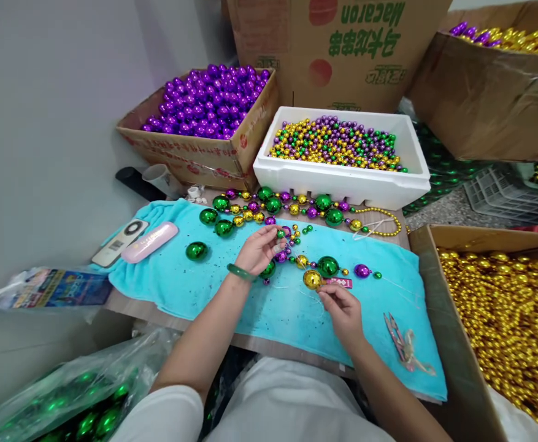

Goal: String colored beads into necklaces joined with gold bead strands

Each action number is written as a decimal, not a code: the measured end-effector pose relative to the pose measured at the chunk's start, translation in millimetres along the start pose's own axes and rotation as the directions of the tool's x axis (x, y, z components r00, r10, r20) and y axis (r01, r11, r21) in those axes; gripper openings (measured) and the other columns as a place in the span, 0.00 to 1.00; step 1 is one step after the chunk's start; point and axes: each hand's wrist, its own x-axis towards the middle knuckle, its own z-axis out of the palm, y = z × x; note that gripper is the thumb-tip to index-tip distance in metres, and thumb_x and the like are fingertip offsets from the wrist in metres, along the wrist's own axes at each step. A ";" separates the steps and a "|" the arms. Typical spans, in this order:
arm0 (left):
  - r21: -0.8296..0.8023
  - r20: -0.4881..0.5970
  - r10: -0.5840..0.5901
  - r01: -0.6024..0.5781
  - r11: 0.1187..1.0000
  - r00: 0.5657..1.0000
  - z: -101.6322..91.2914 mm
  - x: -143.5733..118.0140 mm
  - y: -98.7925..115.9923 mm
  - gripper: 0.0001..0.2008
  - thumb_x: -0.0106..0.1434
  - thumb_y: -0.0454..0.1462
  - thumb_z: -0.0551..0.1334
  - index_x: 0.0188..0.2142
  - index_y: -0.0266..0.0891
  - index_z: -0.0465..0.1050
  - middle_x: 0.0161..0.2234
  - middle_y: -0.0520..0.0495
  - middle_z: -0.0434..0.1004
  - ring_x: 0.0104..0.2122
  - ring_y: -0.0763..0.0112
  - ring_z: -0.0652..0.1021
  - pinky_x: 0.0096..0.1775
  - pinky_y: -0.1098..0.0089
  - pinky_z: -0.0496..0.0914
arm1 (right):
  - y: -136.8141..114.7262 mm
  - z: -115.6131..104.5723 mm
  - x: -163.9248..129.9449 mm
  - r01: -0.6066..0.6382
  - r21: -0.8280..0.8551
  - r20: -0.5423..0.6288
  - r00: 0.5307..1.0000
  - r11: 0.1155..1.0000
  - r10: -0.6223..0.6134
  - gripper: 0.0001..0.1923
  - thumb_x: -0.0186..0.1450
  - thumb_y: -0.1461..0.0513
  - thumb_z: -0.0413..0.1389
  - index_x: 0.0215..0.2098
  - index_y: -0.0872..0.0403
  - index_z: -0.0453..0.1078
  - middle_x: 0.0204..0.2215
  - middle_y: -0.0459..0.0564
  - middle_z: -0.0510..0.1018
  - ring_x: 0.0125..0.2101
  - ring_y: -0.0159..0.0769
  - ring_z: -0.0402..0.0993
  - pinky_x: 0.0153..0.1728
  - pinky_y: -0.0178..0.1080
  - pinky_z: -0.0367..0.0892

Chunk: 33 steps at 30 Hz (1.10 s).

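My left hand (260, 248), with a green bangle (242, 272) at the wrist, pinches a small green bead (280, 234) above the blue towel. To its right, my right hand (343, 311) grips a large gold bead (312, 280) at its near edge. A thin white string (291, 247) runs between the two hands, and a loose length hangs below the gold bead. Beneath and beside my hands lie strung beads, among them a large green bead (328, 266) and a purple bead (362, 271). Part of that strand is hidden by my left hand.
A finished-looking bead strand (294, 209) lies along the towel's back edge. Behind stand a white foam box (342, 179) of small beads and a carton (195, 155) of purple beads. Snips (396, 336) lie right on the towel (250, 310). A carton (453, 325) of gold beads stands at right.
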 end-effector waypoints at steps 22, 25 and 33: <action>0.013 -0.120 0.177 -0.177 0.984 0.977 -12.7 -26.5 7.6 0.11 0.49 0.31 0.69 0.34 0.36 0.76 0.31 0.50 0.77 0.30 0.76 0.77 0.35 0.74 0.73 | 0.7 9.6 -1.8 -0.062 -0.067 0.072 0.995 0.996 0.067 0.09 0.59 0.58 0.57 0.24 0.53 0.73 0.22 0.48 0.72 0.22 0.32 0.64 0.21 0.34 0.59; 0.166 -0.106 0.335 -0.315 0.934 0.936 -12.9 -29.6 5.2 0.18 0.47 0.30 0.70 0.39 0.39 0.76 0.34 0.51 0.76 0.34 0.75 0.76 0.38 0.74 0.72 | 1.9 8.1 -0.3 -0.062 -0.083 0.088 0.994 0.995 0.069 0.08 0.59 0.58 0.57 0.25 0.53 0.73 0.22 0.48 0.72 0.24 0.33 0.65 0.23 0.34 0.59; 0.480 0.110 0.102 -0.143 0.865 0.989 -26.2 -37.1 -3.0 0.24 0.53 0.40 0.68 0.50 0.39 0.70 0.40 0.44 0.76 0.36 0.69 0.76 0.37 0.69 0.71 | 9.5 15.5 5.6 -0.127 0.036 0.066 0.990 0.991 0.124 0.07 0.57 0.57 0.58 0.26 0.53 0.73 0.20 0.44 0.68 0.19 0.28 0.61 0.20 0.33 0.58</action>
